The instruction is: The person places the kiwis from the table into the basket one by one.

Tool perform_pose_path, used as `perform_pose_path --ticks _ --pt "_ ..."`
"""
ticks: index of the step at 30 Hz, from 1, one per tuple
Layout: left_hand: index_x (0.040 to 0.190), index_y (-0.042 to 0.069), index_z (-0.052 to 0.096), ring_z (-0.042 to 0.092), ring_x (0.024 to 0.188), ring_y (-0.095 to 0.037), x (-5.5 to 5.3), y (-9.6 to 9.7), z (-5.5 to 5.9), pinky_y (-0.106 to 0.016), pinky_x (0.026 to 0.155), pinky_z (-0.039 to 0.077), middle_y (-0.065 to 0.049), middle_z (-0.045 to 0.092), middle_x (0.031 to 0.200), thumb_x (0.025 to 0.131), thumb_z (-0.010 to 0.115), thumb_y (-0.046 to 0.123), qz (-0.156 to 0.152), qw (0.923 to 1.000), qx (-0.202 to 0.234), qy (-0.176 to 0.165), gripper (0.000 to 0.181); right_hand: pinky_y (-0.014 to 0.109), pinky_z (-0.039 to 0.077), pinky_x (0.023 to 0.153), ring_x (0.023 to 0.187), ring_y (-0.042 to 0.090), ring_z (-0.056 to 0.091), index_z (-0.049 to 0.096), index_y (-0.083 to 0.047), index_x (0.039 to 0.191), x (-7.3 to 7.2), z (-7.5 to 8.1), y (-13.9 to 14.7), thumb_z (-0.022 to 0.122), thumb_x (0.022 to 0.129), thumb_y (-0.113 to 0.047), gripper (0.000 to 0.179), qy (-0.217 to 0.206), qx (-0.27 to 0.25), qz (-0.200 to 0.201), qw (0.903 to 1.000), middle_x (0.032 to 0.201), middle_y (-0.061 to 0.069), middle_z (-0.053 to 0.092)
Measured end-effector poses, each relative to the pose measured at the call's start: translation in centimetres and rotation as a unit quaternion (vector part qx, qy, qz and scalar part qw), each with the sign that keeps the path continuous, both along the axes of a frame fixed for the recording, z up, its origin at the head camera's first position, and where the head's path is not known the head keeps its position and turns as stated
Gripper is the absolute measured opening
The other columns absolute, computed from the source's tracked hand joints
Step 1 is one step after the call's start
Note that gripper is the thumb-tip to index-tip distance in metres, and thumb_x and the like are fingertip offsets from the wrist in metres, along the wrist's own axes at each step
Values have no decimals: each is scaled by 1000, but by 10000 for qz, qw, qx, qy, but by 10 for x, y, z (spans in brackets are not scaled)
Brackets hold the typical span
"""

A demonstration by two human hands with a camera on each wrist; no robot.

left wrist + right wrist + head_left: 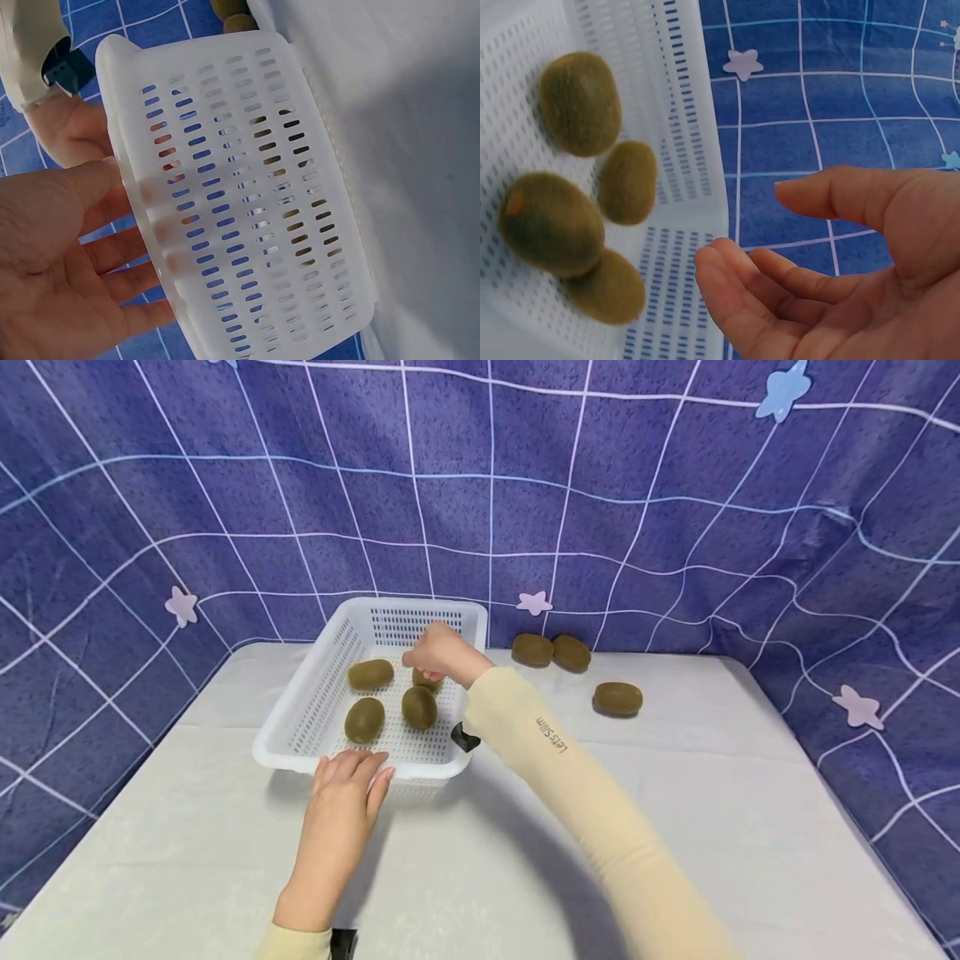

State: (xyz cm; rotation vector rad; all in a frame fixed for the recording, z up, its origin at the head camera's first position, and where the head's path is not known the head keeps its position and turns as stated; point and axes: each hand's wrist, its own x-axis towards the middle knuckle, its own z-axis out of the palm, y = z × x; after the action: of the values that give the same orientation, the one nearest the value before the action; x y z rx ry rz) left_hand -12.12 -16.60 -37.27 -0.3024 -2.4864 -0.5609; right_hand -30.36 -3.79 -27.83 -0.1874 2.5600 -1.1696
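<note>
A white plastic basket [442, 771] with slotted walls holds several brown kiwis, among them one kiwi [365, 720] near the front. My left hand [347, 789] holds the basket's near rim, its fingertips hooked over to the inside; in the left wrist view they show faintly through the slotted wall [247, 202]. Above the basket's right side is my right hand [442, 652], partly covering a kiwi [426, 679] in the head view. The right wrist view shows that hand [817, 277] with nothing in it, thumb apart from loosely bent fingers, beside the kiwis.
On the white-covered table [720, 793], two kiwis lie together at the back, one kiwi [532, 650] on the left of the pair. Another kiwi [618, 698] lies farther right. A blue grid-patterned curtain [465, 510] hangs behind the table.
</note>
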Motion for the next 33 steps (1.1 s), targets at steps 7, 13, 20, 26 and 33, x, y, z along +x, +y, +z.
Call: perform_pose_path --ticks 7,13,20,26,33 --pt "108 -3 67 55 109 -39 1 0 -1 -65 101 34 -18 64 102 90 67 13 27 9997 -223 -23 23 25 55 70 58 10 51 61 -5 80 2 4 28 63 90 -15 15 253 26 99 9996 65 -1 52" --pt "107 -3 67 55 109 -40 1 0 -2 -64 101 35 -18 64 102 90 67 14 6 9995 -302 27 24 24 53 66 59 11 51 59 -7 74 1 3 48 64 90 -13 18 310 -53 -119 9994 66 -1 53" --pt "107 -2 67 56 106 -38 0 0 -1 -63 101 35 -16 64 101 90 67 14 -21 9995 -309 49 23 28 56 77 69 13 57 67 1 98 2 1 64 65 89 -14 17 345 -267 -406 9982 100 6 61" --pt "107 -2 67 57 105 -37 0 -1 -1 -63 100 36 -16 64 99 90 67 14 -12 9994 -323 77 23 28 56 77 76 16 59 64 3 112 3 -3 80 63 90 -14 28 391 -472 -387 9974 117 13 60" --pt "107 -2 67 57 105 -37 1 -2 -1 -63 101 35 -15 64 100 90 67 14 11 9995 -317 34 23 28 55 78 83 18 59 61 5 112 3 -10 104 62 91 -12 27 416 -705 -474 9955 105 11 60"
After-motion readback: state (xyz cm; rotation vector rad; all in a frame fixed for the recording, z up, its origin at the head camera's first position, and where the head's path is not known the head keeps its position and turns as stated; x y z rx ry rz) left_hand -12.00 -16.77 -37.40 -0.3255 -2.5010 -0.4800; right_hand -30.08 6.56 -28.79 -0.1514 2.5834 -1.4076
